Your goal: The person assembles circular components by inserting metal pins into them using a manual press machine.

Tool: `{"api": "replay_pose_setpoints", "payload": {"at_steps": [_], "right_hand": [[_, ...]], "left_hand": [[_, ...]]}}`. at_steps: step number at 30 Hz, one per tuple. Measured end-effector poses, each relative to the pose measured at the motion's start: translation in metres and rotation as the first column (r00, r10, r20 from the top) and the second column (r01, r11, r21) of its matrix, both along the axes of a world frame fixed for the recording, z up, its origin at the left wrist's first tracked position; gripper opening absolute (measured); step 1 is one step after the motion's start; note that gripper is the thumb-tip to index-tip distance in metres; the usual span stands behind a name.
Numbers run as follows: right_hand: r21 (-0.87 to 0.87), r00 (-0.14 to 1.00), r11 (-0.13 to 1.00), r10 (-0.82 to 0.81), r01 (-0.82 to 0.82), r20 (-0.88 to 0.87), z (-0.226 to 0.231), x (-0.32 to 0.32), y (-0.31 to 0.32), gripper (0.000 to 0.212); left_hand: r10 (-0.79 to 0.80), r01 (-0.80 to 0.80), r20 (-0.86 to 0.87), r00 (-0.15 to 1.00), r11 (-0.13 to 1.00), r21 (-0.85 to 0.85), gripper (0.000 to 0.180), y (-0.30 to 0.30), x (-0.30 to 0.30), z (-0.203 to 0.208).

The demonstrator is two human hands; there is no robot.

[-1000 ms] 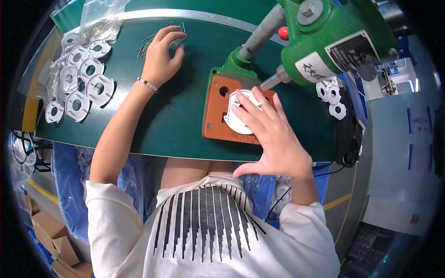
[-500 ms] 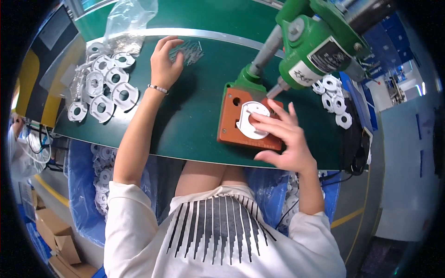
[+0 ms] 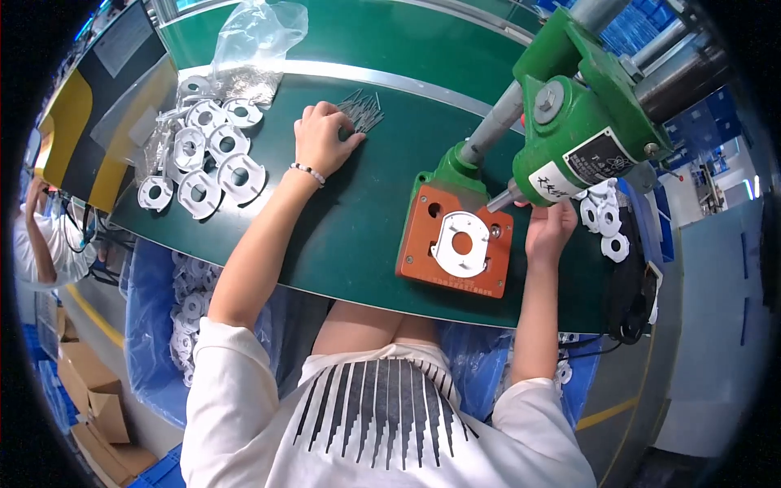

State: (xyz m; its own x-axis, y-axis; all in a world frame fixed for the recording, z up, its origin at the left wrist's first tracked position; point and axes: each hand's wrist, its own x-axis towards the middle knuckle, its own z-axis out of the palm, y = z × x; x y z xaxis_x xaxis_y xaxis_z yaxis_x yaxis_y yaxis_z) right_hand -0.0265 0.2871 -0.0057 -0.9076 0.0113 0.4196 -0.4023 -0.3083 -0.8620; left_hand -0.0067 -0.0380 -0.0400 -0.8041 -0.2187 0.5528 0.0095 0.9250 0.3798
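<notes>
The pins (image 3: 362, 112) lie just beyond the left hand (image 3: 327, 143), toward the back edge of the table (image 3: 350, 236), long axes pointing several ways; its thumb and fingers curl at the heap's near side, but whether they pinch a pin I cannot tell. The white ring (image 3: 446, 246) rests on the block (image 3: 417, 226), near the table's front edge, between the hands and nearer the right hand (image 3: 551, 232), whose bent fingers are partly behind the press (image 3: 541, 154), so its grip cannot be told. The pins look thin, grey and metallic; the ring seems matte plastic, round-holed with small raised posts; the block is flat orange, the press glossy green with a bare metal tip
</notes>
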Motion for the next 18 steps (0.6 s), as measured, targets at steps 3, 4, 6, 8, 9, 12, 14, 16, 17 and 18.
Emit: {"api": "replay_pose_setpoints", "payload": {"at_steps": [3,4,6,8,9,12,14,16,17,18], "right_hand": [[0.117,0.999,0.993,0.032,-0.033,0.008,0.006,0.007,0.000,0.030],[0.138,0.999,0.990,0.032,-0.032,0.005,0.006,0.007,0.000,0.030],[0.157,1.000,0.987,0.030,-0.030,0.004,0.008,0.009,0.001,0.030],[0.228,1.000,0.973,0.026,-0.022,-0.017,0.009,0.010,0.001,0.030],[0.227,1.000,0.974,0.025,-0.021,-0.014,0.010,0.011,0.000,0.030],[0.247,0.998,0.969,-0.027,0.010,0.062,0.010,0.015,-0.003,0.029],[0.292,0.999,0.956,-0.046,0.037,0.024,0.010,0.014,-0.004,0.030],[0.288,0.998,0.957,-0.054,0.041,0.037,0.009,0.014,-0.003,0.030],[0.284,0.997,0.958,-0.063,0.047,0.048,0.009,0.013,-0.002,0.030],[0.284,0.997,0.958,-0.064,0.047,0.048,0.010,0.013,-0.002,0.030]], "left_hand": [[0.035,-0.035,0.027,0.999,0.999,0.013,0.015,0.003,-0.001,-0.003],[0.050,-0.050,0.001,0.999,0.999,0.007,0.013,0.004,-0.002,-0.005],[0.064,-0.064,-0.023,0.998,0.998,-0.002,0.011,0.005,-0.003,-0.006],[0.085,-0.085,-0.003,0.996,0.996,-0.009,0.009,0.005,-0.003,-0.007],[0.083,-0.083,-0.001,0.997,0.996,-0.011,0.009,0.004,-0.003,-0.006],[0.127,-0.126,0.006,0.992,0.991,-0.046,0.007,0.002,-0.002,-0.004],[0.136,-0.136,-0.003,0.991,0.985,-0.108,0.008,0.001,-0.002,-0.006],[0.144,-0.141,0.021,0.989,0.983,-0.120,0.009,0.001,0.000,-0.005],[0.151,-0.144,0.043,0.988,0.981,-0.131,0.009,0.001,0.001,-0.002],[0.150,-0.144,0.043,0.988,0.981,-0.131,0.009,0.000,0.004,0.000]]}}
